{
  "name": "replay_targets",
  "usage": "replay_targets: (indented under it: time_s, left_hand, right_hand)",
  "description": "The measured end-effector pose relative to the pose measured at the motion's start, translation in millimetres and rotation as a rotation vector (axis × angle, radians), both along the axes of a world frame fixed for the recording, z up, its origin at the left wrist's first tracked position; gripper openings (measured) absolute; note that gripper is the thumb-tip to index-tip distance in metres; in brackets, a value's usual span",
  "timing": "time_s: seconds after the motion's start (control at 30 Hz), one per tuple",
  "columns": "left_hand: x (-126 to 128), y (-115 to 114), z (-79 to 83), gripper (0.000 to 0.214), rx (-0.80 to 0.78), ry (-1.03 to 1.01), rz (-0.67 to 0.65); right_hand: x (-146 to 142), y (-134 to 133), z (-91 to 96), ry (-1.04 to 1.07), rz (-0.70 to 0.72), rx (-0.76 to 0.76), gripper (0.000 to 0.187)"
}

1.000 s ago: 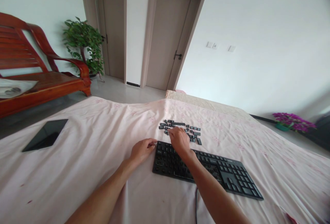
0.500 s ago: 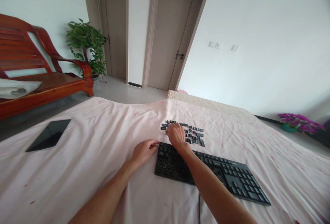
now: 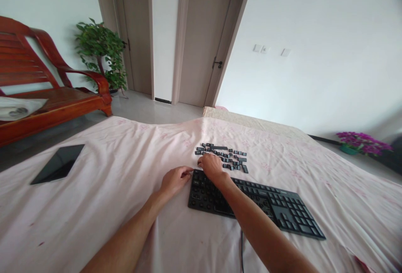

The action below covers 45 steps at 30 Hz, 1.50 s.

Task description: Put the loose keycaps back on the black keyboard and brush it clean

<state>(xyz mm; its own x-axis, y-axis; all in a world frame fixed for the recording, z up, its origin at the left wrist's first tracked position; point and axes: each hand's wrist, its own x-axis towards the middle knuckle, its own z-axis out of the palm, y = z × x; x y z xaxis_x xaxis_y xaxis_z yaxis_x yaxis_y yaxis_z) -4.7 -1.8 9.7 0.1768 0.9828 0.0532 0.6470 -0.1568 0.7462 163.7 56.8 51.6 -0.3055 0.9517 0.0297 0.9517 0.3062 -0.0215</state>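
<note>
- Left hand [image 3: 173,179], fingers curled shut, is bracing the keyboard [image 3: 266,206] at its left edge.
- Right hand [image 3: 211,166] is curling beside the loose keycaps [image 3: 230,160]; can't tell if it's gripping one.
- Pressing caps down square is the safest approach.

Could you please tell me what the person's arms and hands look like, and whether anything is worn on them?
Both arms are bare as far as the picture shows them, with no sleeve in view. The left hand and the right hand wear no gloves, and neither wrist shows a watch, band or bracelet. The fingers are too small in the picture to tell whether there are rings.
</note>
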Motion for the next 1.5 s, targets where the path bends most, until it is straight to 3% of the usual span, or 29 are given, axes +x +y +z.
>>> replay_targets:
  time_s: [0.2,0.4,0.63,1.1,1.5]
  left_hand:
    - [-0.5,-0.1,0.5,0.035,0.002,0.005,-0.002]
    - [-0.6,-0.6,-1.9,0.036,0.002,0.036,0.014]
    - [-1.1,0.3,-6.7,0.036,-0.004,0.025,-0.001]
    - [-0.5,0.2,-4.1,0.035,-0.025,-0.001,-0.005]
    - [-0.4,1.1,-4.6,0.036,-0.029,0.002,0.0]
  right_hand:
    - [4.9,-8.8,10.7,0.054,-0.016,-0.008,0.019]
    - [34.1,-56.0,13.7,0.353,-0.006,0.076,0.019]
    - [42.1,-100.3,14.6,0.166,0.043,0.09,0.016]
    - [34.7,-100.4,6.0,-0.02,0.104,0.129,0.016]
    - [35.0,-104.7,-0.2,-0.035,0.111,0.142,0.016]
